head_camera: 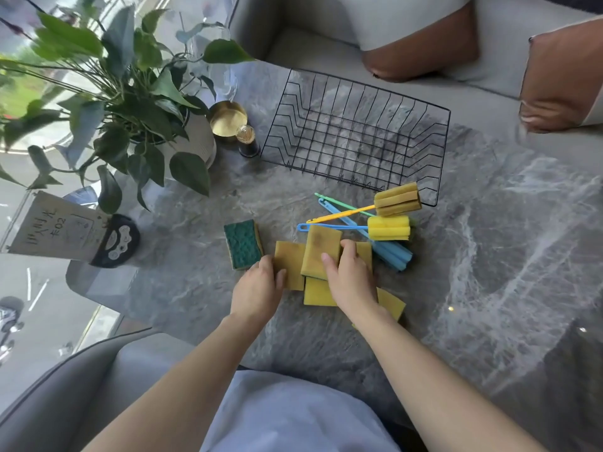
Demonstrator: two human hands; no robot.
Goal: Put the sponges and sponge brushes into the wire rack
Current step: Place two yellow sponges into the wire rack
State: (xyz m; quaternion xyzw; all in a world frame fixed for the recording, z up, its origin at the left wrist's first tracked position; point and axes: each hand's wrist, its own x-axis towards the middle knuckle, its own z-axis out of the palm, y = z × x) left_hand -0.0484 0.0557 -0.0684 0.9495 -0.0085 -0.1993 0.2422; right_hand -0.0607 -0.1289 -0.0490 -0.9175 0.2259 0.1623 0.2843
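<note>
A wire rack (355, 135) is seen standing empty at the far side of a marbled grey table (489, 256), with none of the sponges or sponge brushes yet placed in it, so the task can be judged barely begun. A loose heap of yellow sponges (321, 252) is spread on the table near the person, well short of the rack, and one green-faced sponge (243, 243) is set just to the left of the heap. Three sponge brushes (390, 216) (yellow, green and blue handles crossing one another) are laid between the heap and the rack's near edge, untouched. The left hand (259, 287) is pressed against the edge of the leftmost yellow sponge, fingers curled at it, though whether the grip is actually closed on it cannot be told. The right hand (350, 278) is laid over the tilted top sponge of the heap, the fingers spread across it as if it is being gathered; a firm hold is not evident. Every piece, on this showing, is left to be moved.
</note>
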